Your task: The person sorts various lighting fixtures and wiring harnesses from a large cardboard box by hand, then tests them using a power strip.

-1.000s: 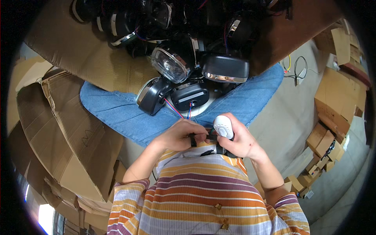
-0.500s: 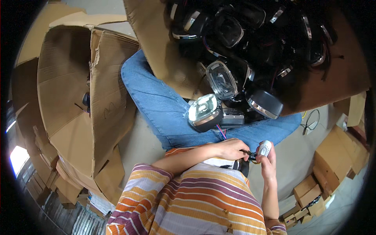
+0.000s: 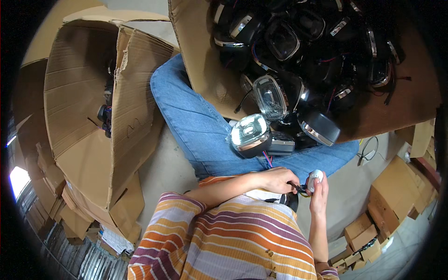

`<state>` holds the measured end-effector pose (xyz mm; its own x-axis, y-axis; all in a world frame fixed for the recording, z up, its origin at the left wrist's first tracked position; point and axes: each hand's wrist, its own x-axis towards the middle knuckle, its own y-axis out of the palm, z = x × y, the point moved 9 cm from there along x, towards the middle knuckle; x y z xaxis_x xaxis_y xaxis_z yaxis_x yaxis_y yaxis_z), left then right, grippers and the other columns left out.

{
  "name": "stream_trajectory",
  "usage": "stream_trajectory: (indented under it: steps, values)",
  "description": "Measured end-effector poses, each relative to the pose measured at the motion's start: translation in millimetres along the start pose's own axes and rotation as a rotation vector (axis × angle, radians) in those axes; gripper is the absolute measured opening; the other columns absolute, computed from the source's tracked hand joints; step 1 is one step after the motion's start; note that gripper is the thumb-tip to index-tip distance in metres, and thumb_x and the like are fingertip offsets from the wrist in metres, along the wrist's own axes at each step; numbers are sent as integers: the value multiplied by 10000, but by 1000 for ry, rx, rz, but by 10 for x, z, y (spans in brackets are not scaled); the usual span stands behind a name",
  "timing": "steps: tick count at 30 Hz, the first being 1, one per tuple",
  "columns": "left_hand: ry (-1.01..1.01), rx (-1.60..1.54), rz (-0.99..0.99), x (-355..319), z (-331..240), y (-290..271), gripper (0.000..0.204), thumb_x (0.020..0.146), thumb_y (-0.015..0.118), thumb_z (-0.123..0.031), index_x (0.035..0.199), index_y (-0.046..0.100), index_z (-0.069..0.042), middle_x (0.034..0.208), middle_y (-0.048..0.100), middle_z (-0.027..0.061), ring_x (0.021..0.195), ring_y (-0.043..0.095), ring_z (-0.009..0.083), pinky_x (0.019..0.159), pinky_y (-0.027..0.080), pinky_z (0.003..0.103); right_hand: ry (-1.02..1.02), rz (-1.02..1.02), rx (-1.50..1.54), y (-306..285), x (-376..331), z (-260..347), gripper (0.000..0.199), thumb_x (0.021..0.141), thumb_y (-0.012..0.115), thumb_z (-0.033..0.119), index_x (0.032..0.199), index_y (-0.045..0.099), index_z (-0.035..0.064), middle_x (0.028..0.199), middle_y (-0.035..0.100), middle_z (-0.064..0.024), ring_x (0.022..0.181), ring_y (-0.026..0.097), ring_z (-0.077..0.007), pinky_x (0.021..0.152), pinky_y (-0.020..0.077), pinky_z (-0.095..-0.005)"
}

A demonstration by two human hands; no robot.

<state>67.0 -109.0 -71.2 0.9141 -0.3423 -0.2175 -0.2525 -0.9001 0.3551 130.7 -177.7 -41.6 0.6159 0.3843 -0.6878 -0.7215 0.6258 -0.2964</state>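
Note:
My right hand holds a small white rounded part upright in front of my chest. My left hand is pinched on the thin dark wires that hang from that part. Just above my hands, on my blue-jeaned legs, lie a headlamp with a bright square lens and other black lamp housings. Red and blue wires trail from the square lamp toward my hands.
A big cardboard sheet at top right carries a heap of several black headlamps. An open cardboard box stands to my left with a dark part inside. Small cardboard boxes lie at lower right on the grey floor.
The view has swung left, so the lamp heap and my hands now sit further right. My hands stay together on the white part and its wires.

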Motion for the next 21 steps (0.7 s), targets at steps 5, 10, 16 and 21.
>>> stream_trajectory:
  steps: [5, 10, 16, 21]
  values:
    - [53, 301, -40, -133, -201, -115, 149, 750, 525, -178, 812, 566, -48, 640, 565, 142, 601, 550, 307, 547, 401, 384, -43, 34, 5, 17, -3, 34, 152, 704, 464, 78, 849, 437, 39, 711, 431, 7, 614, 405, -60, 507, 345, -180]
    - [249, 654, -443, -475, -646, -573, 186, 773, 500, -184, 696, 553, -23, 722, 548, 87, 747, 526, 262, 698, 392, 364, -92, -63, 12, -243, 20, 123, 256, 604, 447, -17, 853, 435, 42, 714, 428, 8, 631, 410, -66, 544, 356, -188]
    - [70, -480, -748, -608, -174, -1179, 376, 885, 321, -325, 929, 492, 7, 698, 526, 41, 507, 417, 53, 496, 366, 177, -114, -9, -58, -137, 3, 96, 269, 582, 457, -11, 847, 440, 33, 707, 431, -2, 652, 416, -83, 600, 362, -204]
    - [81, -660, -1053, -899, 113, -1821, 162, 831, 454, -129, 909, 518, -2, 557, 390, -29, 426, 313, 30, 360, 253, 161, -119, 6, -93, -84, -13, 114, 275, 576, 461, -8, 848, 440, 32, 709, 442, -16, 666, 429, -101, 619, 362, -221]
